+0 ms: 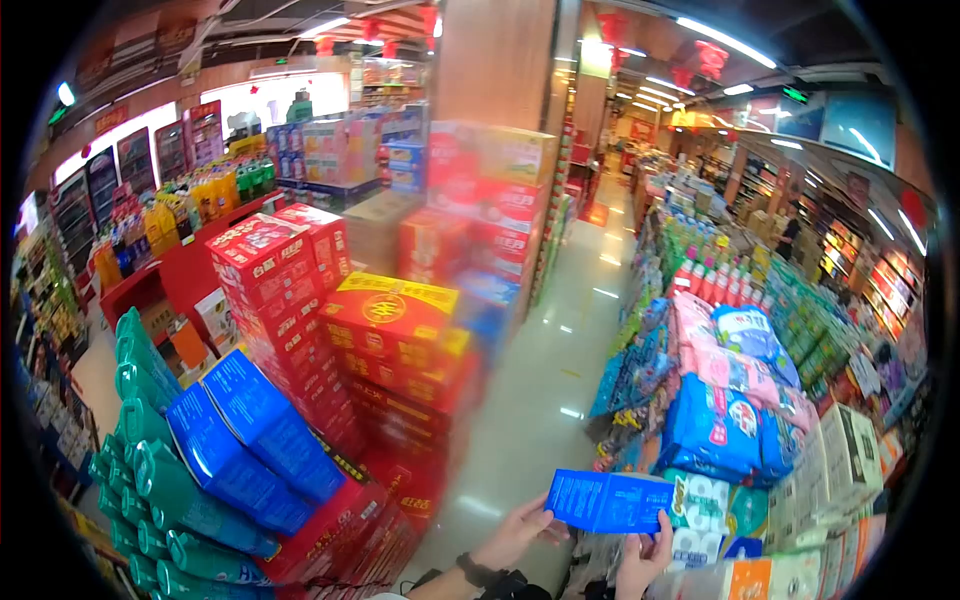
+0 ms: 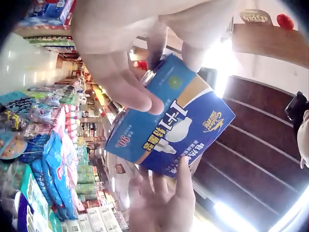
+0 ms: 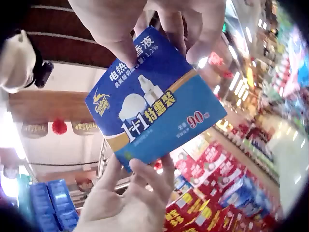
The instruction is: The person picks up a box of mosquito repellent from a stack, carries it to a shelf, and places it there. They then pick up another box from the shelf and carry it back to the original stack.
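A blue mosquito-repellent liquid box (image 1: 610, 500) is held up in front of me between both hands. My left hand (image 1: 517, 527) pinches its left end, thumb against the box's edge. The right hand (image 1: 645, 562) grips the opposite end from below, its thumb at the lower right corner. In the left wrist view, the box front (image 2: 186, 126) bears a white bulb-shaped device and a small bottle, with "1+1" printed large. The right wrist view shows the same printed front (image 3: 157, 96) tilted, with fingers at two opposite corners.
Blue cartons (image 1: 240, 430) stand on red boxes at the left, beside green bottles (image 1: 185, 490). Behind them rise stacks of red drink cartons (image 1: 275, 290). Blue and pink packs (image 1: 715, 425) and tissue packs (image 1: 700, 500) fill the right-hand display. A shiny aisle floor (image 1: 560, 340) runs between.
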`<action>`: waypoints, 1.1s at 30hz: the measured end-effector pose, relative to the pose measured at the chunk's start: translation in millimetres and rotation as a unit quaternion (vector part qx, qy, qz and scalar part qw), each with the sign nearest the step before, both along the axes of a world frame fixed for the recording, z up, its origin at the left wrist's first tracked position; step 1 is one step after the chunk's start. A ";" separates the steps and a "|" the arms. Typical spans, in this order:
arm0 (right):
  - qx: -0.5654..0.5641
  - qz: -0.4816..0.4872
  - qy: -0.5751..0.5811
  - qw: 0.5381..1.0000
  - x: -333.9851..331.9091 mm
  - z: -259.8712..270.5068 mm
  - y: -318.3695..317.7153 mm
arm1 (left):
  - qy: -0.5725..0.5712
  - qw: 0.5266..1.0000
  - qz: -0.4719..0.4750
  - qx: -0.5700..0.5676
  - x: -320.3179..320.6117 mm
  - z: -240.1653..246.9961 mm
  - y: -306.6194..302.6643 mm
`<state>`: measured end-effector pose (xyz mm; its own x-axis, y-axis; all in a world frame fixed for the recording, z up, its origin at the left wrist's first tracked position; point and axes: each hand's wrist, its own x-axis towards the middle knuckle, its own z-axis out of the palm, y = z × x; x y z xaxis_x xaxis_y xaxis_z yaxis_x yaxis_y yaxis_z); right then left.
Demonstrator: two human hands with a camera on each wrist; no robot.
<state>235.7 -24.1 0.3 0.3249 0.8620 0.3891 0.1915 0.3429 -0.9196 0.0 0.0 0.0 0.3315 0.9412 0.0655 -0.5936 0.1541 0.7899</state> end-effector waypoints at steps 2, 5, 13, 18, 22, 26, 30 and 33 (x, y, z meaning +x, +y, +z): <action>0.060 0.013 0.037 0.997 6.4 -2.0 10.1 | 0.010 0.999 0.038 0.000 12.0 1.0 -17.8; -0.125 0.045 -0.070 0.989 -95.1 59.4 80.2 | 0.022 0.992 0.122 -0.034 -58.5 -9.0 48.2; 0.021 0.293 -0.100 0.951 -159.7 15.1 232.5 | 0.010 0.909 0.414 -0.038 -104.3 -51.7 104.2; 0.016 0.408 -0.067 0.910 -207.9 30.2 302.6 | -0.066 0.839 0.533 -0.084 -105.3 19.7 148.8; 0.099 0.482 -0.043 0.870 -254.9 71.4 352.5 | -0.143 0.838 0.521 -0.079 -120.4 45.9 169.9; 0.161 0.566 -0.019 0.809 -297.3 65.1 378.1 | -0.017 0.753 0.657 -0.027 -121.4 57.2 173.3; 0.119 0.624 0.007 0.772 -337.6 79.0 373.1 | -0.046 0.697 0.715 0.004 -137.3 49.5 158.0; 0.139 0.631 -0.006 0.763 -373.2 84.1 367.6 | -0.046 0.675 0.737 0.010 -151.6 61.4 160.3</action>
<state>-137.5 343.6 84.3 -0.7012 0.3685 0.6103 -0.4444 0.4434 -0.7784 -151.6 160.3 61.4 -0.9690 0.2437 0.0399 -0.1377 -0.6674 0.7319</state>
